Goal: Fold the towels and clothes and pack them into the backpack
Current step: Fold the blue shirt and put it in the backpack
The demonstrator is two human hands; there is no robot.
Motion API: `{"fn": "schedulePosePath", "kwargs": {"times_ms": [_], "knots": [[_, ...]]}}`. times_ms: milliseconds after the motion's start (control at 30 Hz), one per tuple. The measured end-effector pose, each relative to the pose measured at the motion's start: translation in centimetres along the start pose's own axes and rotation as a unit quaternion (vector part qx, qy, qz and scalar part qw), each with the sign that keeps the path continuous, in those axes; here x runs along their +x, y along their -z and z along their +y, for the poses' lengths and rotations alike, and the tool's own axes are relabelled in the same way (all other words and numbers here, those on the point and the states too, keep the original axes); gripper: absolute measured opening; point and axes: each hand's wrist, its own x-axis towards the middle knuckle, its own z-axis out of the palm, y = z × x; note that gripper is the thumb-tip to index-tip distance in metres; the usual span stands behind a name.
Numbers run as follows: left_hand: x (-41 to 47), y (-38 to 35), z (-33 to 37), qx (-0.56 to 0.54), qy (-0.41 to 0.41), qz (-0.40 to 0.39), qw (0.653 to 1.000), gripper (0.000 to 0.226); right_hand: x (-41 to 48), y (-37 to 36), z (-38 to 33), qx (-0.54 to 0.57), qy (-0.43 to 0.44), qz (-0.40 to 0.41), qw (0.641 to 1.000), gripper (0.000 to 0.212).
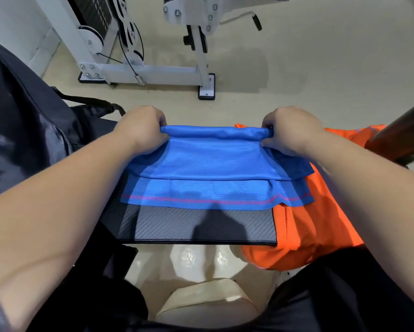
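The blue shirt (208,168) (lying on the bench (201,227)) is pinched at its rolled far edge by the left hand (141,128) and right hand (289,130), fingers closed; uneven pull could skew the fold.

Looks like a gym or fitness room. At the far side, a white steel weight machine (119,41) with a black weight stack (93,15), pulleys (93,39) and cable (131,65), bolted frame on black rubber feet (206,92). Just beside it, a second white frame with bolted plates (196,13) and a black-gripped lever handle (257,22). Underfoot, a plain beige glossy floor (320,68). Nearer, a padded bench-like surface (201,226) covered in black carbon-weave vinyl.
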Motion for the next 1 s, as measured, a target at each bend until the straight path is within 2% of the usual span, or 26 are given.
{"fn": "schedulePosePath", "kwargs": {"times_ms": [133,233,367,467,600,700,800,900,933,1000], "knots": [[-2.5,0.4,-0.6,-0.021,-0.022,0.112,0.993,0.013,-2.5,0.2,0.1,0.009,0.012,0.112,0.994,0.017],[-6.2,0.0,-1.2,-0.015,-0.064,0.155,0.986,0.014,-6.0,-0.2,0.4,0.007,0.055,0.15,0.987,0.017],[-10.5,-2.1,-2.5,0.046,-0.115,0.129,0.984,0.014,-10.3,-1.4,0.8,-0.028,0.098,0.148,0.984,0.017],[-11.9,-3.2,-2.6,0.063,-0.123,0.103,0.985,0.031,-12.0,-2.6,0.5,-0.056,0.1,0.119,0.986,0.014],[-12.7,-3.9,-2.9,0.081,-0.128,0.078,0.985,0.039,-13.1,-3.8,0.3,-0.081,0.092,0.082,0.989,0.011],[-13.0,-4.0,-3.1,0.109,-0.126,0.031,0.985,0.047,-13.5,-4.3,0.6,-0.111,0.076,0.02,0.991,0.024],[-13.5,-2.8,-2.2,0.095,-0.11,0.014,0.989,0.057,-13.7,-4.0,0.5,-0.088,0.09,-0.005,0.992,0.048],[-13.2,-1.0,-0.9,0.052,-0.067,-0.001,0.996,0.06,-13.2,-2.8,-0.3,-0.102,0.087,0.034,0.99,0.051],[-12.7,-0.6,-0.4,0.058,-0.058,0.019,0.996,0.058,-12.8,-2.4,-1.1,-0.106,0.085,0.07,0.988,0.047],[-11.5,-0.6,0.5,0.087,-0.07,0.107,0.988,0.051,-11.6,-1.9,-3.2,-0.068,0.093,0.135,0.984,0.039]]}}
